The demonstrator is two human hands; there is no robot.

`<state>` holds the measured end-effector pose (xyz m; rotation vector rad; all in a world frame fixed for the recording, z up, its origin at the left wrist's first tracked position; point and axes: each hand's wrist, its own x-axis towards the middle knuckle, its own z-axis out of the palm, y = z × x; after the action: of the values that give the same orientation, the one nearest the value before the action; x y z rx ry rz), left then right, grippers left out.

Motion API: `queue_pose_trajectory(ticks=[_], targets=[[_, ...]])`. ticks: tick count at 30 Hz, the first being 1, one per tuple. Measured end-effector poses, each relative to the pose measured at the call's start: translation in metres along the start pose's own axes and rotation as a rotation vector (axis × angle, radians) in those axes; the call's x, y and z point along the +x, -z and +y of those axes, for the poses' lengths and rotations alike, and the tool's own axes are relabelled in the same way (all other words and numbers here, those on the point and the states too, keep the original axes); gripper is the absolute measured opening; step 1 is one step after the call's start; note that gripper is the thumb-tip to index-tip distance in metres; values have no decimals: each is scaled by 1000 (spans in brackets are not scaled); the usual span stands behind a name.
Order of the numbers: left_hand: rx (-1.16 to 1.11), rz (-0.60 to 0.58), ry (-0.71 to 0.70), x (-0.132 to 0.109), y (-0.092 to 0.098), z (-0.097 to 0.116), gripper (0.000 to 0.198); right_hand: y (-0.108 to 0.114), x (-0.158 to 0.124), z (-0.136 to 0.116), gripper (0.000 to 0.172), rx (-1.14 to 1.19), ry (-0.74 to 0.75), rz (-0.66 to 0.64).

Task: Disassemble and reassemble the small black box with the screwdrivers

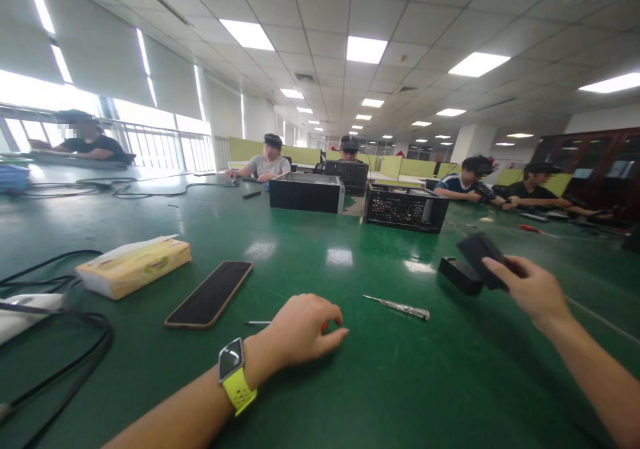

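My left hand (300, 332), with a yellow-strapped watch on the wrist, rests on the green table (390, 382) with its fingers curled over a small red-handled tool whose metal shaft (257, 323) sticks out to the left. My right hand (530, 290) is raised at the right and grips a flat black block (480, 251). Just under that block, another black box (459, 274) sits on the table. A clear-handled screwdriver (400, 307) lies between my hands.
A phone (210, 293) lies face up left of my left hand, with a tissue box (134, 266) and black cables (60, 329) beyond. Two black computer cases (306, 192) (405, 207) stand mid-table. Several people sit around the far side.
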<state>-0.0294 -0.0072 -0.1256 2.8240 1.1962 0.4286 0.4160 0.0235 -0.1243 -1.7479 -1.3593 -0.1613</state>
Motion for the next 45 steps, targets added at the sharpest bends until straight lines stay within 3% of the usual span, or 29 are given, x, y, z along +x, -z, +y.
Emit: queue_pose_trajectory(ticks=[2, 4, 7, 11, 16, 19, 21, 23, 26, 28, 31, 34, 40, 45], targets=[[9, -23, 37, -2, -2, -1, 24, -14, -36, -64, 53, 118, 139, -252], [10, -46, 53, -2, -4, -2, 38, -26, -73, -115, 45, 170, 351, -499], [14, -41, 38, 0, -5, -4, 46, -39, -115, -155, 38, 215, 544, -701], [33, 166, -34, 5, 2, -10, 42, -53, -134, -156, 43, 311, 557, -740], [62, 610, -50, 5, 24, -15, 31, -61, -124, -140, 66, 389, 490, -792], [-193, 922, 144, 15, 44, -10, 22, -58, -121, -134, 75, 394, 464, -811], [-391, 1002, 175, 32, 59, -2, 19, -56, -121, -132, 68, 378, 464, -811], [-520, 1021, 105, 53, 73, 9, 17, -55, -121, -132, 56, 377, 483, -798], [-571, 927, -28, 80, 86, 26, 16, -58, -121, -131, 47, 410, 506, -780], [-562, 765, -93, 89, 88, 36, 20, -62, -120, -129, 48, 434, 496, -780], [-405, 528, -86, 87, 86, 42, 25, -67, -120, -127, 52, 468, 487, -782], [-246, 376, -77, 75, 88, 38, 27, -70, -122, -130, 51, 493, 504, -809], [-166, 323, -142, 53, 110, 20, 33, -70, -127, -136, 43, 504, 523, -845], [-182, 299, -168, 50, 115, 16, 25, -72, -128, -137, 40, 488, 555, -811]])
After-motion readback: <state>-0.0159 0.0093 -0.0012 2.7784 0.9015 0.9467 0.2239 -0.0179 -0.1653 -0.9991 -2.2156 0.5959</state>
